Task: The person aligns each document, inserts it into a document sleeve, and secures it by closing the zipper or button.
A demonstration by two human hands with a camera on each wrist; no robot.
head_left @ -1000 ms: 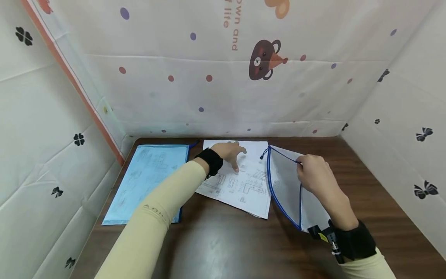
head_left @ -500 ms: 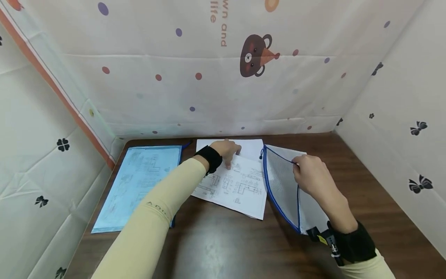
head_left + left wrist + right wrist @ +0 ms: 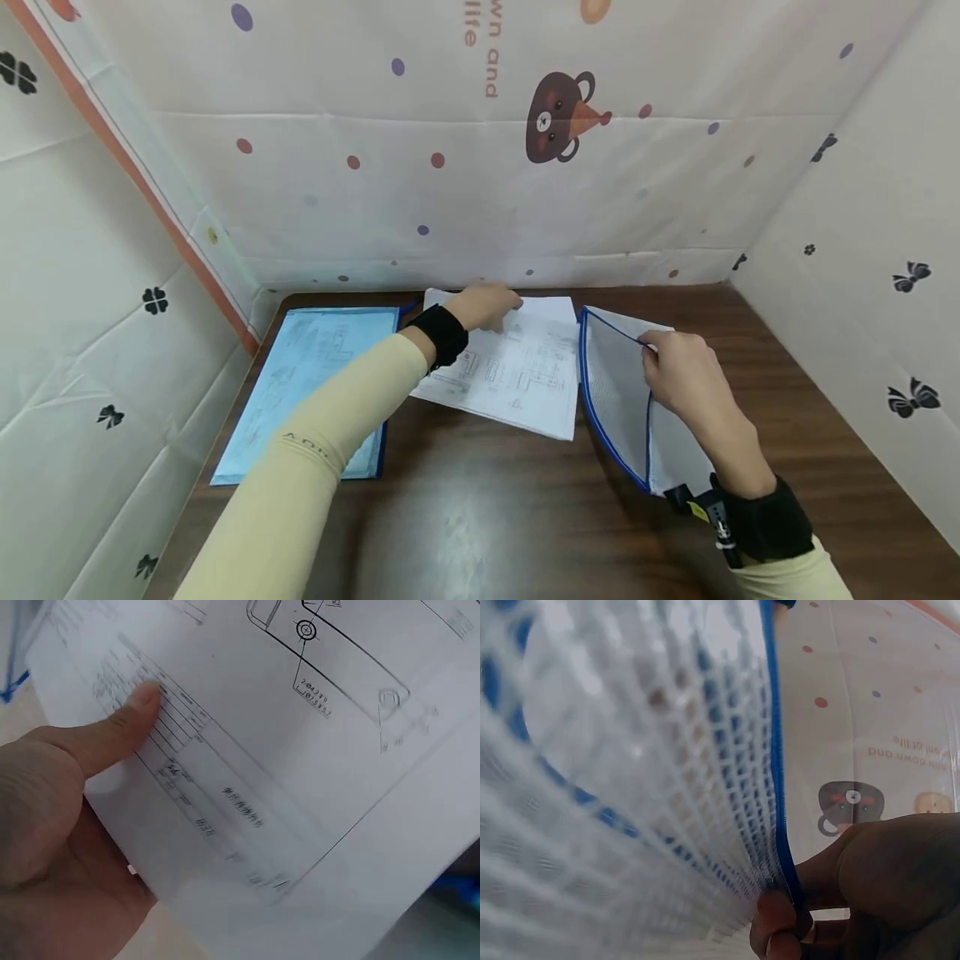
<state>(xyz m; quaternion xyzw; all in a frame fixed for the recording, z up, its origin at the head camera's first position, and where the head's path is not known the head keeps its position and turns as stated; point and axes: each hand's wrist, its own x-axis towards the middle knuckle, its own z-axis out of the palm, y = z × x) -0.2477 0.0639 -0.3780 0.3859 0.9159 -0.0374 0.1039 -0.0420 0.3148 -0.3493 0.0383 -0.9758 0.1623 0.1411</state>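
the right hand (image 3: 686, 379) pinches the mesh pouch's (image 3: 622, 400) blue edge, holding its mouth open on the bench (image 3: 487, 517). the left hand (image 3: 487, 307) grips the drawing sheets' (image 3: 517, 375) far edge beside it; judging by this, nothing is inside yet.

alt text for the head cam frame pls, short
A person's right hand pinches the blue zipper edge of a white mesh pouch, holding it open, while the left hand grips the far end of printed drawing sheets on a dark wooden table. A blue document pouch lies at left.
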